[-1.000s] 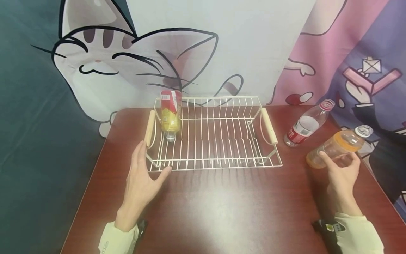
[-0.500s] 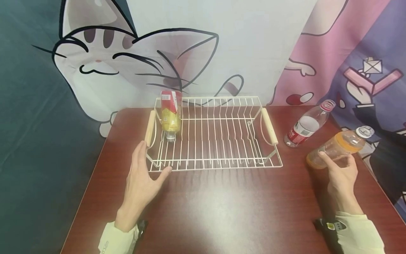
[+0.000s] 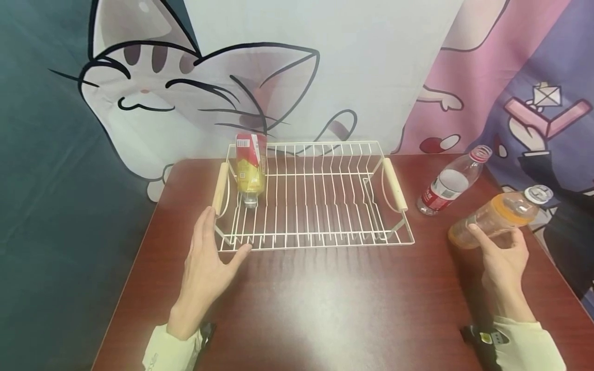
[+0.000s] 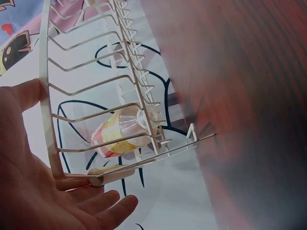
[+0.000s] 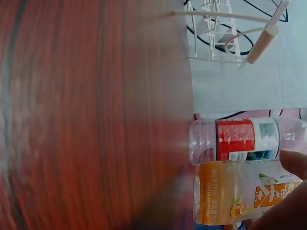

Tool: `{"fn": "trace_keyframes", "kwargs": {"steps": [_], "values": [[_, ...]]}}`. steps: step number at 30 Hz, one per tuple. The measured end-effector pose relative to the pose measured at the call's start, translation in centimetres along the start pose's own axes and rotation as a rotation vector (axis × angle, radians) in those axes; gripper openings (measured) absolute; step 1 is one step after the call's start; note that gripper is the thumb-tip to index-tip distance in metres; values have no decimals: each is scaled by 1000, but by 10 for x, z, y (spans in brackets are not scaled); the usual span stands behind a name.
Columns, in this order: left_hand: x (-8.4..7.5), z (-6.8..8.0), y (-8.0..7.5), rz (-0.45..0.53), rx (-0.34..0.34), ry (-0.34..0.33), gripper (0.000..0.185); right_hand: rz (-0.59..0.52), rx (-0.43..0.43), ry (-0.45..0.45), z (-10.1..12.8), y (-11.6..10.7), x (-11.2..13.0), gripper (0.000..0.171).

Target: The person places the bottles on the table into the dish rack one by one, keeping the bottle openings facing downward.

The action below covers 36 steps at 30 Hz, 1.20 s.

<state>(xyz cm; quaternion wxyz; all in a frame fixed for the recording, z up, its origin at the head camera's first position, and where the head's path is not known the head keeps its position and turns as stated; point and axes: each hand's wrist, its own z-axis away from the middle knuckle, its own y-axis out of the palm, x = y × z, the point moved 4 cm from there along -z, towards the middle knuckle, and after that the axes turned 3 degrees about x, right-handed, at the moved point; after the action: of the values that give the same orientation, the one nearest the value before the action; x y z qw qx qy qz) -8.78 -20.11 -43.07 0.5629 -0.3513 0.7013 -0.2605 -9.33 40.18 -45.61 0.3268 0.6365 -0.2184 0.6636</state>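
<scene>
My right hand (image 3: 503, 263) grips a clear plastic bottle with orange bands and a white cap (image 3: 484, 222) at the table's right side, thumb on the near side. Its orange label shows in the right wrist view. My left hand (image 3: 204, 273) lies at the front left corner of a cream wire dish rack (image 3: 320, 246). The thumb touches the front rail, and the fingers reach along the left side, near the wooden handle. Inside the rack's left end a drink bottle with a red and yellow label (image 3: 249, 167) rests with its cap toward me.
Just behind the held bottle stands a clear, uncapped bottle with a red and white label (image 3: 447, 185). The dark red wooden table (image 3: 334, 309) meets a cartoon-printed curtain (image 3: 380, 67) at the back. The rack's right handle (image 3: 394, 184) faces the bottles.
The cap end of the orange-banded bottle has shifted slightly right, with my right hand on it. My left hand and the rack have stayed in place.
</scene>
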Motion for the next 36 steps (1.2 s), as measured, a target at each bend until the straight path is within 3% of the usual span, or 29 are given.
{"fn": "trace_keyframes", "kwargs": {"steps": [7, 15, 21, 25, 30, 36], "values": [[-2, 0, -1, -17, 12, 2, 111, -138, 31, -88, 16, 8, 12, 46], [-4, 2, -2, -39, 13, 3, 111, -116, 130, -225, 37, 19, 31, 56], [-6, 2, -3, -47, 7, 18, 110, -42, 218, -324, 52, 32, 50, 54], [-8, 3, -5, -49, -1, 31, 110, 62, 249, -369, 61, 41, 62, 55], [-15, 3, -9, -47, -25, 66, 108, 322, 260, -480, 72, 54, 76, 60], [-34, 2, -16, -15, -64, 136, 105, 514, 292, -618, 84, 72, 83, 63]]}}
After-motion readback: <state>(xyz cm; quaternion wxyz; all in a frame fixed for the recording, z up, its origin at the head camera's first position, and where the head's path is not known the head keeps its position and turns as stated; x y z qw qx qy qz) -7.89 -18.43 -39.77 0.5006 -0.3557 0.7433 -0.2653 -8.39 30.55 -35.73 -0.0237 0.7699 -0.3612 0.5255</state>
